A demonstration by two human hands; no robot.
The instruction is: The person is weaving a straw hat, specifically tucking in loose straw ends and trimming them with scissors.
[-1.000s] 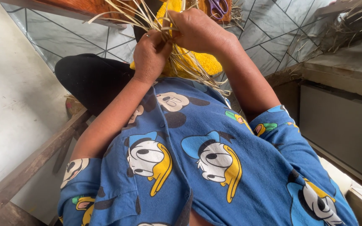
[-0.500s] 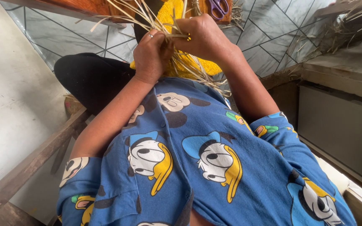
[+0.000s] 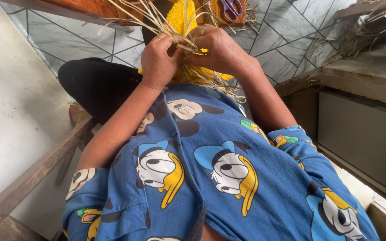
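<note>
My left hand (image 3: 158, 61) and my right hand (image 3: 217, 50) meet in front of my chest, both pinching thin dry straw strands (image 3: 157, 21) that fan up and to the left. Behind the hands lies a yellow woven piece (image 3: 178, 17), partly hidden by my fingers. Rings show on fingers of both hands. My blue cartoon-print shirt (image 3: 211, 169) fills the lower part of the view.
Purple-handled scissors (image 3: 232, 8) lie on a wooden board (image 3: 90, 6) at the top. A black cushion or cloth (image 3: 97, 87) is at my left, a wooden rail (image 3: 36, 167) below it. Loose straw (image 3: 367, 27) lies on a ledge at the right, over a tiled floor (image 3: 287, 35).
Both hands have kept working the strands in the same place; the fingers shifted slightly and the right hand closed further over the straw. The view barely moved.
</note>
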